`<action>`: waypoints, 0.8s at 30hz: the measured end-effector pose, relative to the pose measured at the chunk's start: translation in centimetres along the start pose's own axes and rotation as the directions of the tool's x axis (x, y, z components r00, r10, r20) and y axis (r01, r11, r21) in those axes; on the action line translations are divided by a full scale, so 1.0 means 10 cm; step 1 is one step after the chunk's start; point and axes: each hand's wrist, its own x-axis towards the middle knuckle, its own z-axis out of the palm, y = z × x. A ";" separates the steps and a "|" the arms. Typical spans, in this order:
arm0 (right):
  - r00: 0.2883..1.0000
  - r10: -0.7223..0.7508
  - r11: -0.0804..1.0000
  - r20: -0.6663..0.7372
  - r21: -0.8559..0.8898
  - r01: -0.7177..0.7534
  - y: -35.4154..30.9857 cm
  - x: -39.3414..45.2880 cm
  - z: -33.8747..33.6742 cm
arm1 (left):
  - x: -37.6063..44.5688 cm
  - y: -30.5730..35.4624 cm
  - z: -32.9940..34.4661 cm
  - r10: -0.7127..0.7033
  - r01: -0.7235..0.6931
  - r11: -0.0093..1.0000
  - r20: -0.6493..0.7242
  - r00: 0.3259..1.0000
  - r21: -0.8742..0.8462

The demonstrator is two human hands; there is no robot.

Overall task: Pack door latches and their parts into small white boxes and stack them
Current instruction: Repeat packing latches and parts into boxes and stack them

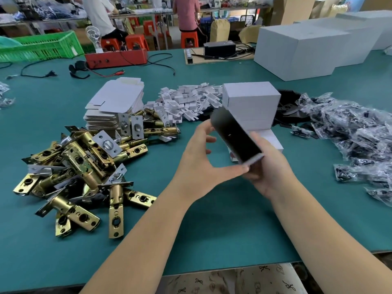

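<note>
While both hands meet at the middle of the frame, the right hand [269, 170] curls its fingers under a small box [235, 136], and the left hand [203, 153] pinches its near end. Latches [80, 166] lie at left, stacked boxes [250, 102] just behind.

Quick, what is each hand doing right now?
Left hand: fingers curled, gripping the dark flat piece.
Right hand: holding the same piece from beneath.
</note>
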 end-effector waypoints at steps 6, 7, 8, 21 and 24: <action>0.995 -0.060 0.982 -0.074 -0.183 0.045 0.11 -0.04 -0.02 | 0.00 0.01 -0.04 -0.008 0.015 0.994 0.064 0.998 -0.106; 0.976 -0.168 0.947 -0.139 -0.296 0.121 0.07 -0.04 0.00 | 0.02 -0.01 -0.03 -0.063 0.064 0.996 0.020 0.998 -0.066; 0.945 -0.287 0.897 -0.159 -0.389 0.207 0.03 -0.04 0.02 | 0.04 -0.03 -0.03 -0.131 0.130 0.991 -0.014 0.991 -0.026; 0.616 -0.694 0.378 0.373 -0.539 0.753 0.12 -0.17 0.05 | 0.06 -0.01 -0.13 -0.189 0.195 0.925 0.049 0.981 -0.327; 0.565 -0.701 0.276 0.436 -0.564 0.778 0.14 -0.14 0.06 | 0.09 0.03 -0.17 -0.245 0.191 0.875 -0.068 0.967 -0.445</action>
